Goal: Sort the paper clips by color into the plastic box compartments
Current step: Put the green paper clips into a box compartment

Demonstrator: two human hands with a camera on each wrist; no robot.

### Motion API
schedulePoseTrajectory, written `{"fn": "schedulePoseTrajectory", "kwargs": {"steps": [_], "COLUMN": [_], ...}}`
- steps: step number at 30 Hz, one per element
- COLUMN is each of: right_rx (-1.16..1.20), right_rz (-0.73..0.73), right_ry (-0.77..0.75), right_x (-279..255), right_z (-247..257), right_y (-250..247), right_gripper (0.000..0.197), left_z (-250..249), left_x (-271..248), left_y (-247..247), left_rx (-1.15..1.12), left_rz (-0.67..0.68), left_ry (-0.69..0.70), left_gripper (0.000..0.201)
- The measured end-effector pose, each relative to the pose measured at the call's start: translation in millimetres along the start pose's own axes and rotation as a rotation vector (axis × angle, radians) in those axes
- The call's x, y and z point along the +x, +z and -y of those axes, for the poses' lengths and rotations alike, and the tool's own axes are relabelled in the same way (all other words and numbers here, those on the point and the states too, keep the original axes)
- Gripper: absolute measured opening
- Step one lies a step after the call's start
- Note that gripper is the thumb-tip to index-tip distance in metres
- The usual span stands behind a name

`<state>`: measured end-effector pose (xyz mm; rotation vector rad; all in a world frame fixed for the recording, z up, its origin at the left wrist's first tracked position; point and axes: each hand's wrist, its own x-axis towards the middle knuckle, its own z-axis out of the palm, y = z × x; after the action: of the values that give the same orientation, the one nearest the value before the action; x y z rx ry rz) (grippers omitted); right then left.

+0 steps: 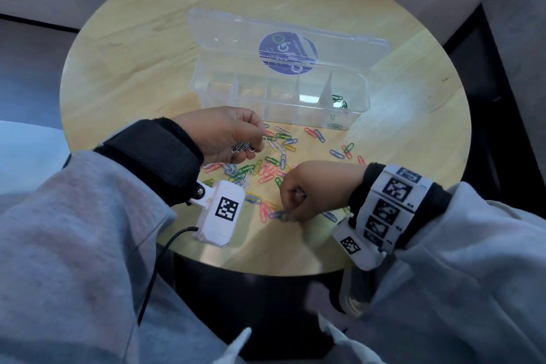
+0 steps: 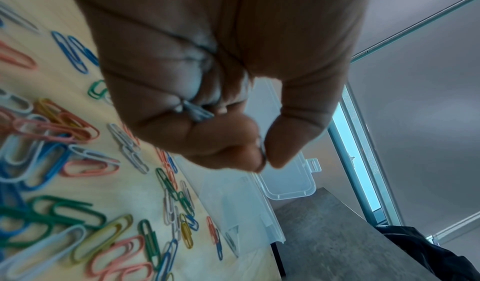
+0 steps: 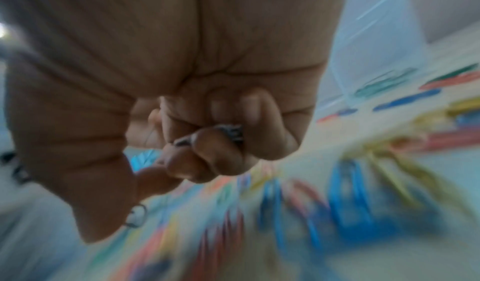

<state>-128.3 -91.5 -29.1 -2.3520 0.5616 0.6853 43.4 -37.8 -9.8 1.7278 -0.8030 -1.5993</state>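
Head view, surface: a round pale wooden bench [image 1: 133, 47] with grey walls behind it and dark floor around its edge.
Head view, box: the clear plastic box [image 1: 280, 97] stands at about 12 o'clock from the hands, its lid [image 1: 289, 35] tipped open at the back; a few green clips [image 1: 339, 100] lie in its right-end compartment.
Head view, loose clips: coloured paper clips [image 1: 266, 168] lie scattered on the bench between the box and the hands.
Head view, left hand [image 1: 218, 133]: fingers curled, holding a bunch of white clips [image 1: 242, 147] above the scatter.
Head view, right hand [image 1: 313, 189]: at 5 o'clock from the left one, low over the bench, grip pinched on a pale clip [image 1: 280, 215] at the fingertips.
Left wrist view: the left hand [image 2: 207, 59] fills the top, curled fingers [image 2: 213, 139] closed on the white clips [image 2: 197, 113]; the paper clips [image 2: 78, 141] lie at 8 o'clock, the plastic box [image 2: 233, 203] at 5 o'clock.
Right wrist view: badly blurred; the right hand [image 3: 161, 80] is curled with something pale and metallic [image 3: 231, 131] gripped inside the fist, and a pale clip [image 3: 136, 215] sits at the thumb tip; smeared coloured clips [image 3: 345, 193] lie beneath.
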Motion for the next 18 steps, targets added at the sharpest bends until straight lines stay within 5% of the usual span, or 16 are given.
{"fn": "schedulePoseTrajectory", "kwargs": {"steps": [5,12,18], "right_rx": [0.283,1.192,1.651], "right_rz": [-0.28,-0.573,-0.614], "right_ry": [0.091,0.076,0.122], "right_x": [-14,-25,-21], "right_z": [-19,-44,-55], "right_y": [-40,-75,-88], "right_gripper": [0.021,0.03,0.019], "left_z": [-9,-37,-61], "left_x": [3,14,34], "left_y": [0,7,22], "left_rx": [-0.138,-0.342,-0.395], "left_rz": [0.02,0.007,-0.075], "left_ry": [-0.015,-0.017,0.008], "left_gripper": [0.027,0.029,0.034]}}
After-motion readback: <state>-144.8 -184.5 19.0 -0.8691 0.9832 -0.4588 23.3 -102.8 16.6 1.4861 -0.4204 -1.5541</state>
